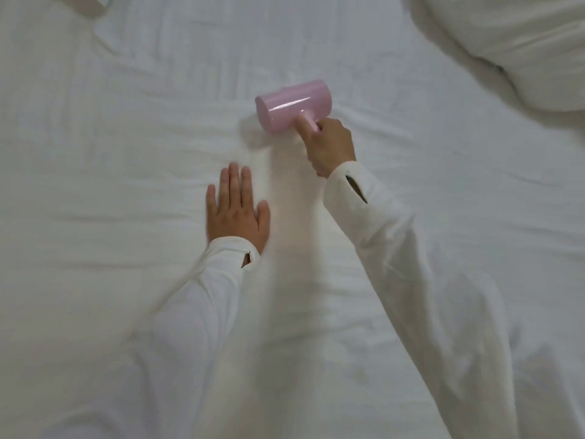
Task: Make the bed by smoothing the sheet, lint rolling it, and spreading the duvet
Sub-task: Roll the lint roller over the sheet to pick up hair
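Observation:
A white sheet (126, 153) covers the bed and fills most of the view, with soft wrinkles across it. A pink lint roller (292, 106) lies with its drum on the sheet near the middle. My right hand (329, 147) grips its short pink handle from below right. My left hand (235, 209) presses flat on the sheet with straight fingers, a little below and left of the roller. Both arms wear white sleeves. The bunched white duvet (512, 42) lies at the top right corner.
A beige strip, perhaps the bed's edge or headboard (91, 6), shows at the top left. Wrinkled sheet stretches to the left and along the bottom of the view.

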A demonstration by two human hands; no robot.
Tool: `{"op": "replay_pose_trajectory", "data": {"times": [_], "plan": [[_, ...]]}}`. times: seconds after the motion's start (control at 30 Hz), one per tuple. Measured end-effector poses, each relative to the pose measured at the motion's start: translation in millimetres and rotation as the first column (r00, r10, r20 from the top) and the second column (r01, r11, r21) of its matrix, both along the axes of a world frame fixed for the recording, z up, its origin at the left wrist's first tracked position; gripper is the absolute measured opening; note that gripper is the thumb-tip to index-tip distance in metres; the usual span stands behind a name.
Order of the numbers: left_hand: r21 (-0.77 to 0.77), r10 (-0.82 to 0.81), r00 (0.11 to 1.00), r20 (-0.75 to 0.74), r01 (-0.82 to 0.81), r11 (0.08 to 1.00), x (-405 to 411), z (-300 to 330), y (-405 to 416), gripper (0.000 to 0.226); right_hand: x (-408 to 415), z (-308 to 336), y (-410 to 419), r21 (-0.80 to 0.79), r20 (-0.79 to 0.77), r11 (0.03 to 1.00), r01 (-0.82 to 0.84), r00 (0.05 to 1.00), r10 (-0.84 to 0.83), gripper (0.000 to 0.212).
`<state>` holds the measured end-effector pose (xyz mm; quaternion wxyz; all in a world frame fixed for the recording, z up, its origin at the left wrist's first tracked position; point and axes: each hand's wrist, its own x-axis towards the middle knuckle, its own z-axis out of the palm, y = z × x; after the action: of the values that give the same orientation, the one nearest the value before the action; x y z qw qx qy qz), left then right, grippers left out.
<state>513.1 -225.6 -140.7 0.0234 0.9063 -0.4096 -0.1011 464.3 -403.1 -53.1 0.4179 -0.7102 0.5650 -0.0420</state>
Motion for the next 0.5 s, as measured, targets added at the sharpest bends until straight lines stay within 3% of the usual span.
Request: {"op": "replay_pose_trajectory", "data": {"times": [0.1, 0.23, 0.33, 0.5], "plan": [[0.007, 0.008, 0.999, -0.032, -0.008, 1.000, 0.4, 9.0, -3.1, 0.069, -41.0, 17.5, 21.5, -0.034, 0.045, 0.999, 0.030, 0.999, -0.029, 0.044], [-0.099, 0.078, 0.994, -0.079, -0.086, 0.991, 4.0, 28.1, -28.1, 0.063, -103.7, 15.0, 57.1, -0.060, -0.036, 0.993, 0.097, 0.994, -0.099, 0.044], [-0.137, -0.013, 0.994, -0.104, -0.001, 0.991, 11.4, 33.9, -58.7, 0.056, -126.4, 1.8, 78.8, 0.032, -0.038, 0.979, 0.204, 0.979, -0.202, 0.043], [-0.089, -0.076, 0.994, -0.082, 0.069, 0.994, 27.0, 11.3, -95.4, 0.059, -115.2, -14.2, 82.3, 0.029, -0.129, 0.990, 0.135, 0.983, -0.131, 0.051]]}}
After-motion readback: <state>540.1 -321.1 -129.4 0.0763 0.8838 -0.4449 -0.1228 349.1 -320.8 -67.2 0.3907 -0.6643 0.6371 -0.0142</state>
